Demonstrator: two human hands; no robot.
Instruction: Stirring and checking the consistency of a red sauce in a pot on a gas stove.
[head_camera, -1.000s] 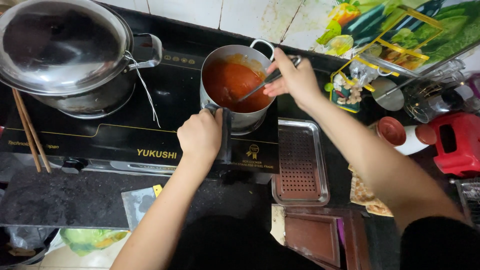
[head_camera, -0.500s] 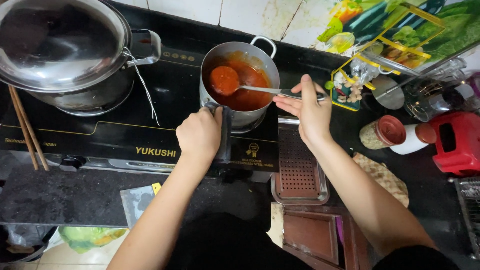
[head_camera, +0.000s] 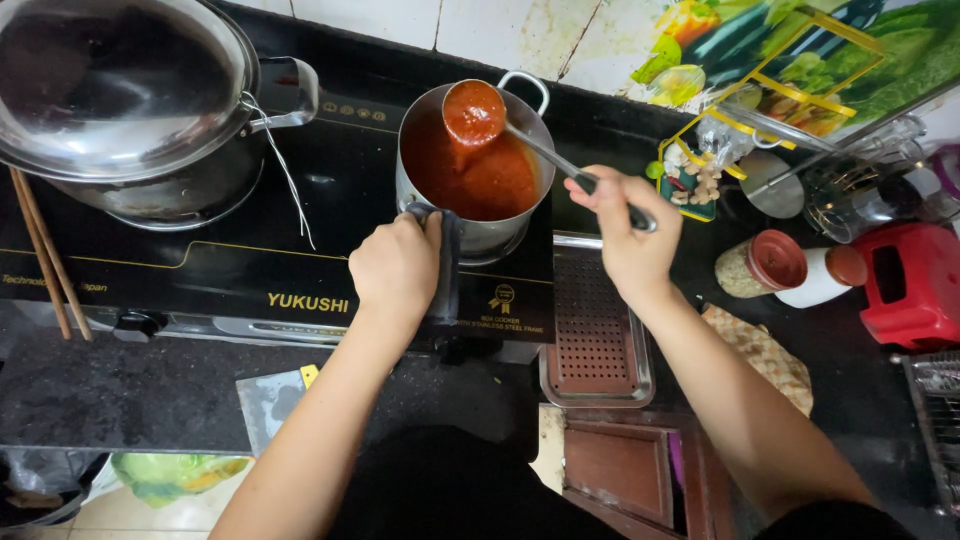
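I'm gripping the pot handle (head_camera: 445, 265) with my left hand (head_camera: 395, 265), steadying the saucepan (head_camera: 475, 165) on the cooktop (head_camera: 250, 260). My right hand (head_camera: 630, 235) is clutching the ladle (head_camera: 475, 110), full of red sauce (head_camera: 480, 175), over the pot; I'm keeping it level so nothing's dripping

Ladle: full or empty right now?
Full. The ladle bowl brims with red sauce, held level above the pot by the right hand.

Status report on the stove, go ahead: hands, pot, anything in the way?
Left hand grips pot handle. Right hand holds ladle of red sauce above pot. Lidded pan sits apart; nothing in the way.
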